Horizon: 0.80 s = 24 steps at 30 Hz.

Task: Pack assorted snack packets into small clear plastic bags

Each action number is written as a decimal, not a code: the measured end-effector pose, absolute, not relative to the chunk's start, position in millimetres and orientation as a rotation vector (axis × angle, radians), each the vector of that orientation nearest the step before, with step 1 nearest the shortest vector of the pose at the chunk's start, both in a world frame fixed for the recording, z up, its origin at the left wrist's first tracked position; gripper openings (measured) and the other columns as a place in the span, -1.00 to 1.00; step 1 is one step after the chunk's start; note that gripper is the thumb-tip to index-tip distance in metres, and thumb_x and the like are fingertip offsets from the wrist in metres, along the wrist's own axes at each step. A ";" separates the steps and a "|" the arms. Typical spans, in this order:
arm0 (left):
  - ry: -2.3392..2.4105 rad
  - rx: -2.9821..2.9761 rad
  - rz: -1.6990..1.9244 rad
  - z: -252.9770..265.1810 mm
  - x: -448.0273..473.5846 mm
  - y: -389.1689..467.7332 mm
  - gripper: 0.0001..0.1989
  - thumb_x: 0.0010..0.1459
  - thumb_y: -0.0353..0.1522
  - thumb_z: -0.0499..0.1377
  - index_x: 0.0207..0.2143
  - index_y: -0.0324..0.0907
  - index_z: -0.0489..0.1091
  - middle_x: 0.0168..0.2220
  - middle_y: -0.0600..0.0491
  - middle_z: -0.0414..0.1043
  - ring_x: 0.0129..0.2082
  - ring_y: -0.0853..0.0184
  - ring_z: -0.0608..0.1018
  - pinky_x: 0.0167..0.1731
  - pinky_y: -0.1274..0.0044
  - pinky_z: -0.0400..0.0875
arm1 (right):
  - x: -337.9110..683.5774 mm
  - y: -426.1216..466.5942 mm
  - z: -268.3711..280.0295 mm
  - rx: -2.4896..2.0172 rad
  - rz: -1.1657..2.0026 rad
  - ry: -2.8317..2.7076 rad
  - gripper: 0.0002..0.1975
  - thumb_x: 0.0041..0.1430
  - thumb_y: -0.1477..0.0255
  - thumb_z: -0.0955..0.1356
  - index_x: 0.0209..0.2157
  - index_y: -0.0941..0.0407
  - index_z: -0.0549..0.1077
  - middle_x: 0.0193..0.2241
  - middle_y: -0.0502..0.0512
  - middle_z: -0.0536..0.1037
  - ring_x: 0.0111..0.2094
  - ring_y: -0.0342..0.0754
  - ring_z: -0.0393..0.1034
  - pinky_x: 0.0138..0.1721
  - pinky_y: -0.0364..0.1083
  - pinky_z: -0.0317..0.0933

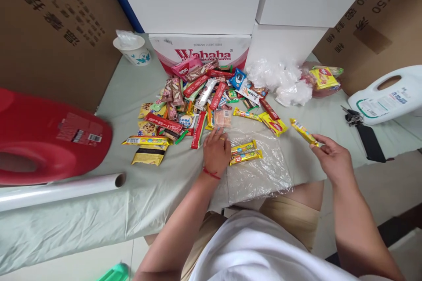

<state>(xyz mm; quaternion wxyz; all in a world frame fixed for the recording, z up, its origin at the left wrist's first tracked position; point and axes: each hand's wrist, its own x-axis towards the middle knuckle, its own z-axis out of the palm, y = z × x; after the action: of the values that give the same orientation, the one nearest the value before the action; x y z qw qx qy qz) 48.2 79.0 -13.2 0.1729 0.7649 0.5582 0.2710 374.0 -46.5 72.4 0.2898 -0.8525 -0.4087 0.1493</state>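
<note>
My right hand [332,158] pinches one end of a yellow snack bar [301,131], raised off the table at the right. My left hand [216,148] lies palm down with its fingers stretched toward the snack pile, at the left edge of a clear plastic sheet [273,175]. Just right of it, two yellow snack bars [245,156] rest side by side on the sheet. Beyond my left fingertips spreads a heap of wrapped snacks [204,96] in red, brown, yellow and white. A yellow packet [273,124] and another yellow bar [247,114] lie at the heap's right side.
Crumpled clear plastic bags [277,79] sit behind, beside a bowl of snacks [323,80]. A white detergent jug [392,94], keys and a black phone [369,142] are at right. At left stand a red jug [49,140], a plastic film roll [62,191] and a paper cup [133,50]. Boxes [198,0] wall the back.
</note>
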 end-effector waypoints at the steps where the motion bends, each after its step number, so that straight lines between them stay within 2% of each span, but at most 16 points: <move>1: 1.576 2.160 0.765 -13.3 47.8 79.6 -0.66 0.33 -0.37 0.04 -0.02 -0.16 0.57 0.25 -0.07 0.47 0.37 0.11 0.37 0.34 0.11 0.25 | 361.3 -47.0 74.6 -2.180 0.473 -1.141 -0.47 0.21 0.14 0.36 0.16 0.03 0.51 -0.58 -0.06 0.36 -0.58 -0.03 0.23 -0.51 -0.05 0.17; 2: 1.572 2.149 0.758 -13.3 47.4 80.2 -0.67 0.30 -0.38 0.07 -0.02 -0.15 0.58 0.26 -0.06 0.46 0.37 0.11 0.37 0.34 0.11 0.24 | 347.5 -44.8 76.2 -2.097 0.536 -1.230 -0.49 0.23 0.13 0.36 0.15 0.03 0.51 -0.52 -0.03 0.43 -0.56 -0.04 0.25 -0.50 -0.06 0.19; 4: 1.564 2.132 0.738 -13.2 46.8 81.4 -0.69 0.28 -0.35 0.12 -0.01 -0.14 0.58 0.28 -0.05 0.44 0.37 0.09 0.35 0.36 0.10 0.22 | 319.3 -34.5 76.6 -1.947 0.608 -1.477 -0.57 0.28 0.18 0.33 0.11 0.01 0.53 -0.27 0.09 0.59 -0.45 -0.03 0.39 -0.40 -0.04 0.31; 6: 1.547 2.099 0.742 -12.6 46.1 82.7 -0.69 0.32 -0.28 0.12 -0.01 -0.14 0.58 0.28 -0.06 0.44 0.38 0.08 0.34 0.37 0.09 0.20 | 294.7 -20.8 72.1 -1.788 0.632 -1.742 -0.64 0.34 0.28 0.29 0.09 -0.01 0.54 0.00 0.14 0.60 -0.19 0.03 0.52 -0.17 0.00 0.41; 7: 1.528 2.071 0.757 -12.2 45.5 83.4 -0.67 0.36 -0.23 0.08 -0.02 -0.14 0.58 0.27 -0.06 0.45 0.38 0.09 0.35 0.37 0.09 0.19 | 284.9 -14.2 68.3 -1.712 0.628 -1.849 -0.65 0.36 0.35 0.27 0.09 -0.01 0.54 0.07 0.13 0.58 -0.06 0.04 0.53 -0.05 0.02 0.41; 9: 1.483 1.989 0.808 -11.4 43.8 85.2 -0.55 0.45 -0.18 -0.06 -0.05 -0.13 0.60 0.23 -0.05 0.50 0.36 0.14 0.37 0.37 0.12 0.20 | 271.3 -3.2 59.3 -1.630 0.597 -2.005 -0.61 0.36 0.46 0.25 0.13 -0.01 0.51 0.09 0.11 0.58 0.07 0.04 0.50 0.08 0.02 0.38; 11: 1.443 1.896 0.858 -10.8 41.8 87.2 -0.42 0.49 -0.16 -0.21 -0.05 -0.14 0.60 0.19 -0.05 0.53 0.35 0.18 0.40 0.38 0.17 0.20 | 264.7 4.1 52.4 -1.637 0.557 -2.135 -0.58 0.34 0.50 0.27 0.17 -0.01 0.49 0.11 0.11 0.57 0.07 0.05 0.50 0.06 0.01 0.39; 14: 1.410 1.792 0.899 -9.9 39.2 89.6 -0.33 0.50 -0.16 -0.29 -0.08 -0.14 0.62 0.14 -0.03 0.57 0.33 0.20 0.41 0.38 0.21 0.20 | 259.9 10.3 52.0 -1.657 0.494 -2.299 -0.60 0.34 0.42 0.34 0.19 0.01 0.49 0.18 0.17 0.51 0.10 0.12 0.45 0.04 0.05 0.39; 16: 1.399 1.754 0.906 -9.5 38.2 90.4 -0.31 0.50 -0.18 -0.32 -0.12 -0.12 0.63 0.11 -0.01 0.60 0.32 0.21 0.43 0.38 0.23 0.22 | 254.5 13.2 56.7 -1.639 0.446 -2.360 -0.57 0.35 0.30 0.38 0.21 0.03 0.47 0.22 0.22 0.46 0.11 0.18 0.40 0.07 0.11 0.36; 19: 1.407 1.768 0.899 -9.3 38.6 89.8 -0.31 0.50 -0.19 -0.31 -0.13 -0.12 0.64 0.10 0.00 0.60 0.31 0.21 0.44 0.37 0.23 0.23 | 242.2 17.7 60.1 -1.571 0.374 -2.464 -0.42 0.30 0.15 0.42 0.27 0.07 0.42 0.25 0.27 0.42 0.17 0.27 0.29 0.17 0.22 0.26; 21: 1.424 1.837 0.879 -9.4 40.2 88.3 -0.35 0.49 -0.21 -0.29 -0.10 -0.13 0.63 0.13 -0.02 0.58 0.32 0.19 0.42 0.37 0.21 0.22 | 235.4 19.8 55.8 -1.512 0.325 -2.534 -0.41 0.30 0.16 0.43 0.28 0.09 0.41 0.25 0.27 0.44 0.28 0.33 0.17 0.29 0.32 0.09; 24: 1.457 1.977 0.823 -9.2 43.9 85.1 -0.47 0.48 -0.23 -0.17 -0.06 -0.16 0.61 0.16 -0.06 0.55 0.34 0.14 0.40 0.37 0.18 0.20 | 232.6 18.5 43.2 -1.503 0.254 -2.551 -0.53 0.37 0.26 0.37 0.25 0.08 0.44 0.20 0.25 0.49 0.35 0.32 0.09 0.37 0.39 -0.12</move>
<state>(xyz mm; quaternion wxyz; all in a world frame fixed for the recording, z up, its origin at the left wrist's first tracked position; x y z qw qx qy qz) 43.9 85.1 -9.2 0.2724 0.7345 0.5412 0.3058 232.6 18.5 43.2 0.0847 -0.5040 -0.8553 0.0853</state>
